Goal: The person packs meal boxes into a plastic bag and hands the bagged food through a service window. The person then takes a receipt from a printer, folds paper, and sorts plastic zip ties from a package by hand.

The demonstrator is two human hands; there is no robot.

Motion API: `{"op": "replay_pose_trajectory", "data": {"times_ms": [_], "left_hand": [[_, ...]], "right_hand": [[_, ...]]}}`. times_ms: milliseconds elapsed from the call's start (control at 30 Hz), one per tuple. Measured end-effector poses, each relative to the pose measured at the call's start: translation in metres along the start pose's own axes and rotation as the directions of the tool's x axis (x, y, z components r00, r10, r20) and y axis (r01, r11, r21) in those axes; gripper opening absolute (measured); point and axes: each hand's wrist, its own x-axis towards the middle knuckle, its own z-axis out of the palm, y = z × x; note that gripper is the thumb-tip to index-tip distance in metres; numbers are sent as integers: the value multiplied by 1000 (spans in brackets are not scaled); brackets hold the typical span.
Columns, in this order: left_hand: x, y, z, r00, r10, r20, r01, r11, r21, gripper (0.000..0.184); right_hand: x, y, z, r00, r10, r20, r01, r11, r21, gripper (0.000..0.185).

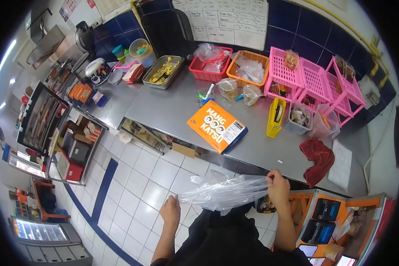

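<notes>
A clear plastic bag (pixel 221 191) is stretched sideways in front of my body, above the tiled floor. My left hand (pixel 170 210) pinches its left end, and my right hand (pixel 278 188) grips its right end near the counter's front edge. Beyond the bag, an orange box (pixel 217 126) printed "MANG KATSU" lies on the steel counter (pixel 168 106). To the right of the box stands a yellow tape dispenser (pixel 275 117). A dark red cloth (pixel 317 162) is crumpled at the counter's right, close to a white folded sheet (pixel 341 166).
Along the wall are a red basket (pixel 210 66), an orange basket (pixel 248 70), pink racks (pixel 314 80) and a metal tray (pixel 163 72) of yellow food. A clear tub (pixel 299 116) sits by the racks. Orange shelving with black devices (pixel 327 209) is at my right.
</notes>
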Motion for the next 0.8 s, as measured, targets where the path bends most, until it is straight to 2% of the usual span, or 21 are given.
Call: {"op": "replay_pose_trajectory", "data": {"times_ms": [33,67,133,167,200,267,300,333,367,433,467,533,600,667,700,733,767,800], "left_hand": [[6,-8,3,966,-149,213,148,989,21,15],[9,-11,2,965,-139,225,140,990,9,15],[15,-3,2,997,-60,-42,56,995,-86,28],[20,18,-15,999,-42,-28,39,994,-103,28],[22,46,-45,992,106,-61,-114,983,-143,36],[24,48,-56,964,251,-92,-264,945,-194,45],[27,38,-47,965,263,-10,-257,934,-247,44],[34,27,-35,957,281,68,-250,922,-294,43],[40,-5,-10,973,229,26,-201,899,-389,42],[56,-37,-41,993,103,-59,-117,925,-362,37],[63,-66,-44,999,45,23,-35,946,-322,37],[82,-103,-59,949,-102,299,139,985,-104,38],[94,-163,-27,957,27,290,26,984,-177,40],[118,-171,-74,1000,3,1,-3,962,-272,47],[128,-169,-105,988,-24,-155,-27,949,-315,47],[133,-164,-134,948,-53,-314,-62,936,-347,48],[133,-158,-155,886,-72,-457,-111,926,-360,50],[128,-152,-166,820,-86,-566,-148,923,-355,51]], "right_hand": [[1,-17,4,997,-62,37,60,997,40,9],[-2,-35,9,990,-114,78,107,991,81,9],[-10,-73,27,953,-288,91,287,958,23,14],[-16,-92,36,922,-362,140,362,932,29,19],[-25,-113,46,882,-430,195,430,902,42,26],[-41,-160,64,782,-552,290,552,829,91,30],[-43,-167,68,788,-542,292,545,835,81,30],[-43,-174,73,801,-534,271,566,823,-47,26],[-41,-181,79,814,-528,243,572,802,-173,21],[-10,-164,85,916,-365,163,400,848,-347,14],[8,-133,106,956,-257,140,292,881,-374,9],[33,-117,116,969,-209,133,244,896,-371,13],[53,-134,124,852,-296,432,424,874,-238,19],[63,-226,93,909,-316,273,365,919,-152,19],[60,-276,65,932,-329,149,338,940,-38,20],[52,-307,54,810,-498,-309,563,808,173,18],[34,-333,29,632,-602,-488,683,730,-17,14],[17,-350,17,398,-685,-610,737,635,-231,9]]}}
